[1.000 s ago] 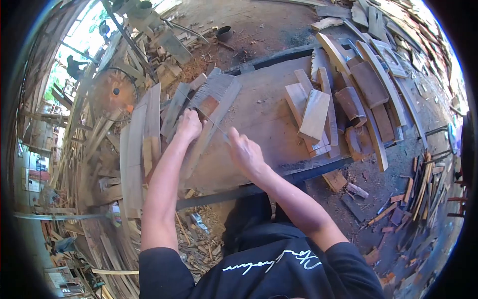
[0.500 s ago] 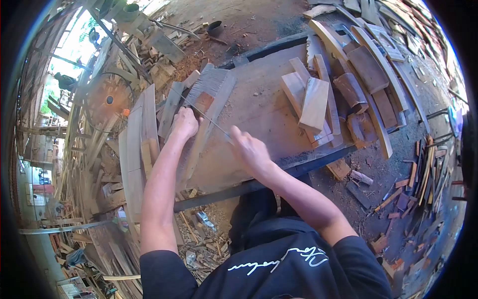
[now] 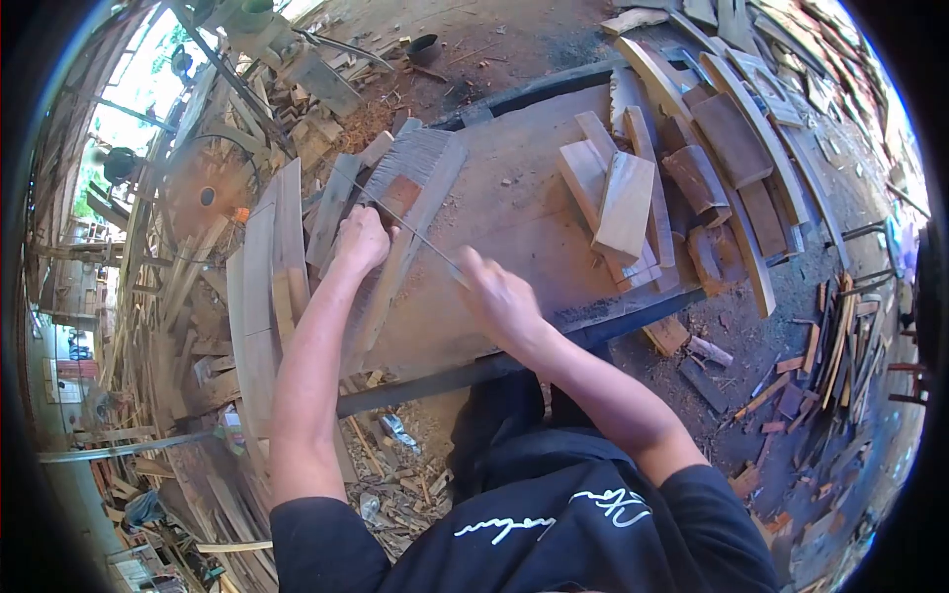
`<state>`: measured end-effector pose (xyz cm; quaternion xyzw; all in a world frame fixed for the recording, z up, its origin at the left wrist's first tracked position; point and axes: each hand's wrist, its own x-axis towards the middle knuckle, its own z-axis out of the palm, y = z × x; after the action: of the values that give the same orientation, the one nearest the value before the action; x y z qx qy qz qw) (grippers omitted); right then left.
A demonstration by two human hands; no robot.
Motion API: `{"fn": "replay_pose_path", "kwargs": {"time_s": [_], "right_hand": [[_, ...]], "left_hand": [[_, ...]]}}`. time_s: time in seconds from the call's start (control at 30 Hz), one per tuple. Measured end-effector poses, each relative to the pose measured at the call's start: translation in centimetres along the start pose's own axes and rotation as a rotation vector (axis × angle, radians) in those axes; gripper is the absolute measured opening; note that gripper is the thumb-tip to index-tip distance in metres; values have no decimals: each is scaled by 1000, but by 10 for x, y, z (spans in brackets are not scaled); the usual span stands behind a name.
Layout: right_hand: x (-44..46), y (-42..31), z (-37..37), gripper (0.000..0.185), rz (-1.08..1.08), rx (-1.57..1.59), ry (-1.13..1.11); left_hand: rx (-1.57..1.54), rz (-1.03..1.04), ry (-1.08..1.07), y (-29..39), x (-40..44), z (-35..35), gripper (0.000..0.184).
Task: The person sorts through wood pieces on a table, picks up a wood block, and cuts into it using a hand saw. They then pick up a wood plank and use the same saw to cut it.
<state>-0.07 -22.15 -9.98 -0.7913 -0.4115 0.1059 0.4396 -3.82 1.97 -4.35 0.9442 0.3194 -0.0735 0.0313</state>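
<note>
While your left arm reaches almost straight forward over the near edge of the table, its elbow only slightly bent, your right arm comes in at a slant from the other side, bent at the elbow, the forearm pointing forward and to the left. Your right hand is curled into a fist, knuckles up, and its fingers are closed around the near end of a thin rod (the hand is a little blurred, so the handle hardly shows). From that fist the rod runs away from you to the left, passing just beyond the knuckles of your left hand and across the reddish-brown block.

That block lies just ahead and to the right of your left hand, well apart from your right fist, on a ridged grey board. Your left fingers are folded down beside it, back of the hand up; you cannot tell from here whether they clamp the block or merely press near it. A long plank slants toward you between your two hands.
</note>
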Motion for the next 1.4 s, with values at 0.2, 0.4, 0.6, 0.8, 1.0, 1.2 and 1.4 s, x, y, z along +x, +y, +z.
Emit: {"fn": "replay_pose_path", "kwargs": {"time_s": [0.2,0.4,0.6,0.8,1.0,1.2,1.4], "right_hand": [[-66,2,-41,24,110,-13,-65],[30,-11,13,24,28,-36,-32],[-65,9,-33,26,50,0,16],[-21,1,-11,23,-14,-56,74],[6,-1,12,21,-27,-81,53],[-62,-1,-29,27,48,-76,20],[18,-17,16,27,-34,-86,31]], "left_hand": [[21,31,17,-6,1,6,44],[32,-9,-4,-2,-1,5,45],[15,-42,24,-1,-4,7,43],[8,-9,32,-6,-2,13,45],[34,-63,87,-6,-4,21,49],[-39,-30,91,7,-15,6,47],[-21,-113,47,2,-11,8,45]]}}
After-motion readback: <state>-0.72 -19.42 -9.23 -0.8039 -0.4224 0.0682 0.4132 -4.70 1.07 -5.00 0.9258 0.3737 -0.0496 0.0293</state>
